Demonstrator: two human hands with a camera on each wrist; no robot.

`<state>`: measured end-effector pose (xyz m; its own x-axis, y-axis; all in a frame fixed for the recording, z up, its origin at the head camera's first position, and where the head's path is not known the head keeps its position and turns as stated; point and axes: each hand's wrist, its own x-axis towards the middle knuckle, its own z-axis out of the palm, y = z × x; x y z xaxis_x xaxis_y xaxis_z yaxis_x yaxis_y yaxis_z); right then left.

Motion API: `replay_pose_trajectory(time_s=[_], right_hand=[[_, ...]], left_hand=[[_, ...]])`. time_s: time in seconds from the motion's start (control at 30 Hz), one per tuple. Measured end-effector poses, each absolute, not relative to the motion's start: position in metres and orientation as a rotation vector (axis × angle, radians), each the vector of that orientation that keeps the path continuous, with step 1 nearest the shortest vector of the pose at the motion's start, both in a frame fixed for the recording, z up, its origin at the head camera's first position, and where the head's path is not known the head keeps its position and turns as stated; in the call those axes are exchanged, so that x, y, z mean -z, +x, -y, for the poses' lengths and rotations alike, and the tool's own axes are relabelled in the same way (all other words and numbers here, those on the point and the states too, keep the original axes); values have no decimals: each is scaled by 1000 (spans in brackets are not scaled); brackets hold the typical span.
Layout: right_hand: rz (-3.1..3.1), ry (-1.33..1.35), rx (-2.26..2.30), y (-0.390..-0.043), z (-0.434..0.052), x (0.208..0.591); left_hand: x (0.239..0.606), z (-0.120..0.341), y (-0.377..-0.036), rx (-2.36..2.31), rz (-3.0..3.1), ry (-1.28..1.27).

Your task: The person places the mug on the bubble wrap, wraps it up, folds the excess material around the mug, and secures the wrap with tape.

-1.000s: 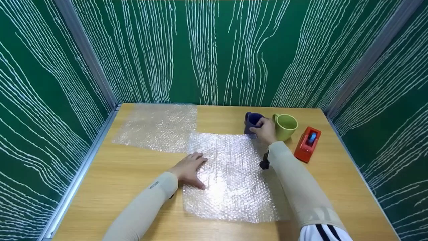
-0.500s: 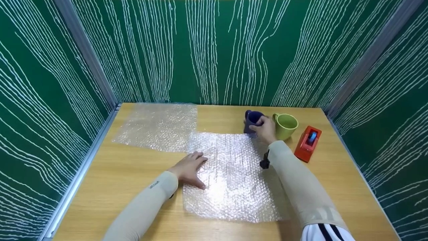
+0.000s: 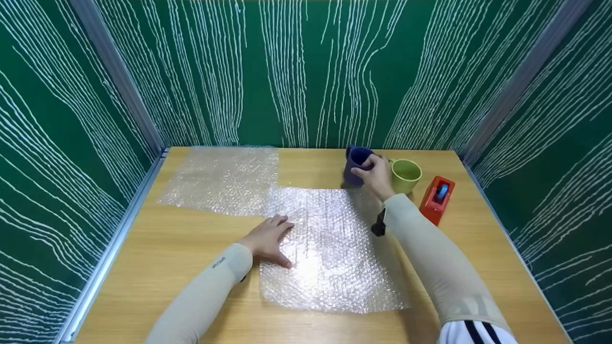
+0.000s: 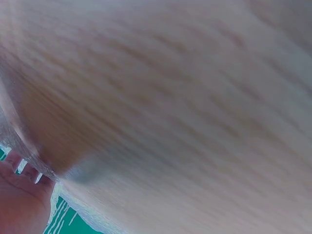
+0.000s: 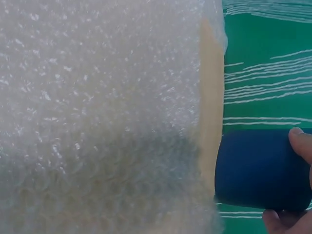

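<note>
Wooden table (image 3: 158,267) enclosed by green panels (image 3: 315,67) with white streaks; near sheet of bubble wrap (image 3: 334,258) spread flat at the table's centre, with a second sheet (image 3: 224,179) lying beyond it toward the far left corner, their edges meeting or overlapping; left hand (image 3: 268,240) resting palm down on the near sheet's left edge, fingers straight and spread, gripping nothing (the left wrist view is blurred and shows only a fingertip edge); right hand (image 3: 377,176) reaching to the far side, fingers and thumb curled round the dark blue mug (image 3: 356,165), which appears tilted and sits just past the near sheet's far right corner; green mug (image 3: 405,175) upright just beside the right hand; red tape dispenser (image 3: 436,199) near the green mug, toward the right edge.
</note>
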<state>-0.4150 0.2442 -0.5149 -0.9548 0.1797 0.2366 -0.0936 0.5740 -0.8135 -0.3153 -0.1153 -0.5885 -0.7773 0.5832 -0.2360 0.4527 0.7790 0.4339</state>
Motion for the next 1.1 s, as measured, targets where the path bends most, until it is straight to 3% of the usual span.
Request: replay_pose_trajectory(time_s=[1.1], right_hand=[[2526,11,-1360,-328,-197,523]], left_hand=[[591,117,-315,-513,-2633,844]])
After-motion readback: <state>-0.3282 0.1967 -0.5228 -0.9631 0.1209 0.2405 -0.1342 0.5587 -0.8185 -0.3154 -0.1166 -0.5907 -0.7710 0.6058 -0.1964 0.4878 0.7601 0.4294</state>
